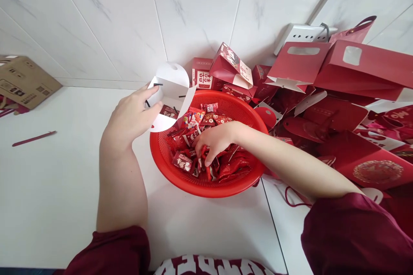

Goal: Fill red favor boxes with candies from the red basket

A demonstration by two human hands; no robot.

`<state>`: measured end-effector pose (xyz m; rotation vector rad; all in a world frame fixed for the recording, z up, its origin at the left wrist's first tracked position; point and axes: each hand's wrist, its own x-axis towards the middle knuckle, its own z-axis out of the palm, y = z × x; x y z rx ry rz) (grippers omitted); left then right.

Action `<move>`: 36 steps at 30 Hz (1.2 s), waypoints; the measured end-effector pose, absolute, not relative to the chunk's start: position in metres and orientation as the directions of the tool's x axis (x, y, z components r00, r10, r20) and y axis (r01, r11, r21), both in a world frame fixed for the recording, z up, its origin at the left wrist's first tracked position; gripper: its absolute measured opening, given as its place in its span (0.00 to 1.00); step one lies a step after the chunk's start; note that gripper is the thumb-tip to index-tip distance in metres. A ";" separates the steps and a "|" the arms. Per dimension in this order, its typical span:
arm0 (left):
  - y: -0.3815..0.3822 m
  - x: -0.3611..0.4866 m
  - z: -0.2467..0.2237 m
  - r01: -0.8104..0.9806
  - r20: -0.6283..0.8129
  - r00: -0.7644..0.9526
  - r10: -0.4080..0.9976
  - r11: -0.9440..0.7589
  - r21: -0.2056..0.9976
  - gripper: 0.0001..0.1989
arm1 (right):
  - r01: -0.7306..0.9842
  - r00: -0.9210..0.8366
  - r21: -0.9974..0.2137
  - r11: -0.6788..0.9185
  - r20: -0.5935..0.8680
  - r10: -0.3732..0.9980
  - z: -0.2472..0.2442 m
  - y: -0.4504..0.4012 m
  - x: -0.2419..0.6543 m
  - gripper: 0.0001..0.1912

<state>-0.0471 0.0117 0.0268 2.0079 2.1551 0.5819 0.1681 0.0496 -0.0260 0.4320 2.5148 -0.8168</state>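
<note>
My left hand (137,111) grips the near left side of an open gift box (172,92), white inside, with its flaps spread. A dark red packet (168,111) lies in the bottom of the box, which is tilted over the left rim of a red plastic basket (206,191). Inside the basket are many red wrapped candies (234,166). My right hand (215,139) reaches down among them, fingers curled with the tips partly hidden by wrappers. Whether it has hold of a candy I cannot make out.
Red gift boxes (361,68) pile up along the right side, with a white power strip (303,33) behind them. Closed red boxes (230,66) stand against the tiled wall. On the left lie a cardboard box (29,81) and a thin dark red strip (34,138).
</note>
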 end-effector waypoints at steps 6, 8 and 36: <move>0.014 -0.052 0.025 0.921 0.128 -0.068 0.989 0.013 0.389 0.28 | 0.579 -0.759 -0.321 0.750 -0.549 0.351 -0.009 0.039 0.184 0.14; 0.014 -0.051 0.026 0.915 0.103 -0.070 0.992 0.023 0.402 0.28 | 0.639 -0.696 -0.225 0.735 -0.576 0.429 -0.006 0.032 0.187 0.14; 0.013 -0.047 0.020 0.899 0.063 0.056 0.996 -0.078 0.431 0.27 | 0.461 -0.798 0.017 0.887 -0.429 0.423 -0.017 0.002 0.157 0.10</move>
